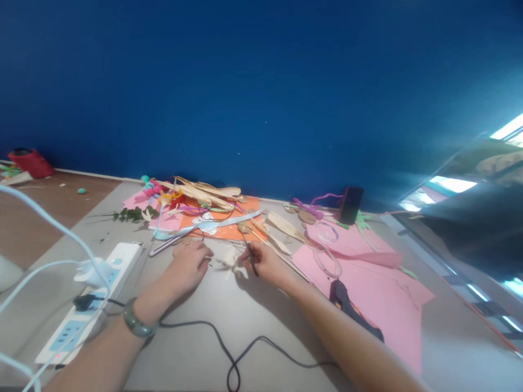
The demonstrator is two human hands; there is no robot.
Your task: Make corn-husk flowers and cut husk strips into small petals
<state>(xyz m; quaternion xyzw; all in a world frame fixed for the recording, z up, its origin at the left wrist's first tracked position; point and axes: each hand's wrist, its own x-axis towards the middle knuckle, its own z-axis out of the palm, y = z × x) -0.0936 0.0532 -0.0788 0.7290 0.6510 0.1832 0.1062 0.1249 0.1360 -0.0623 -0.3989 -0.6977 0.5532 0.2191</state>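
My left hand (188, 262) rests palm down on the grey table (212, 326), fingers curled toward a small pale craft piece (227, 264) lying between my hands. My right hand (263, 262) is closed in a pinch on a thin dark tool (250, 260), its tip at that pale piece. A green bracelet (137, 322) sits on my left wrist. Just beyond the hands lie orange paper (229, 220), dried pale leaves (204, 191) and a light blue ribbon (212, 226).
A white power strip (87, 299) with plugs and white cables lies at the left. A black cord (232, 354) loops across the front. A black glue gun (347, 305) lies on pink paper (379, 288) at the right. A black phone (352, 204) leans on the blue wall. Green sprig (131, 213) at the left.
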